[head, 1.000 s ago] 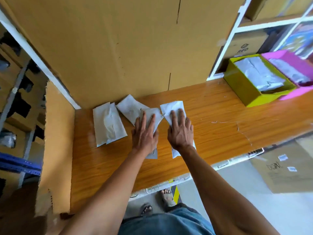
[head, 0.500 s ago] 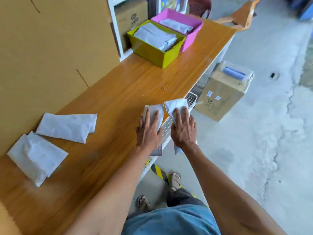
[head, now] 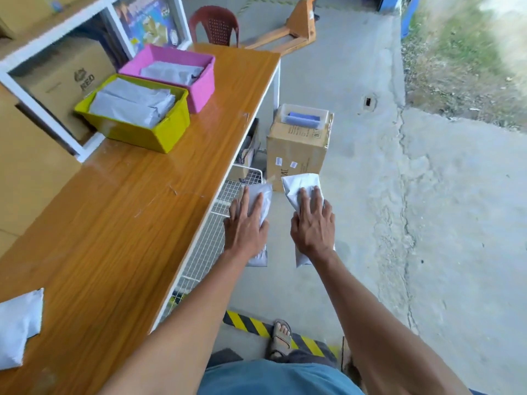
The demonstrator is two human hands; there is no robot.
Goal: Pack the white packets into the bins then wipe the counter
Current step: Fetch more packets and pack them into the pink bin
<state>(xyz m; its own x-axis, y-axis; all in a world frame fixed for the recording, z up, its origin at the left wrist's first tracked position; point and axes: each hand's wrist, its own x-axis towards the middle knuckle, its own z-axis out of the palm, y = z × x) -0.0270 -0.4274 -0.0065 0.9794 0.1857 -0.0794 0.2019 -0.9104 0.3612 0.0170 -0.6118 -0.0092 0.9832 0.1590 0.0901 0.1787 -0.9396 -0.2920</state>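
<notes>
Nearest, a sandalled foot (head: pixel 282 339) stands on the concrete floor (head: pixel 445 223) beside a black-and-yellow striped strip (head: pixel 251 323). At the near left edge of the wooden surface (head: pixel 114 223) lies 1 white packet (head: pixel 17 329). Just beyond, both hands are held out past the surface's right edge, above the floor and a white wire rack (head: pixel 211 232). The left hand (head: pixel 247 226) lies on top of 1 packet (head: pixel 258 201), fingers stretched along it, the thumb apparently tucked at its side. The right hand (head: pixel 313 223) covers a 2nd packet (head: pixel 302 185) the same way. The 2 hands are side by side but apart, each carrying its own packet. Farther along the surface on the left sits a yellow-green bin (head: pixel 148 135) holding several packets, and touching its far side is a pink bin (head: pixel 199 89) with at least 1 packet inside. To the right on the floor stands a cardboard box (head: pixel 296 155). At the far end are a red plastic chair (head: pixel 215 25) and an orange pallet jack (head: pixel 296 29).
</notes>
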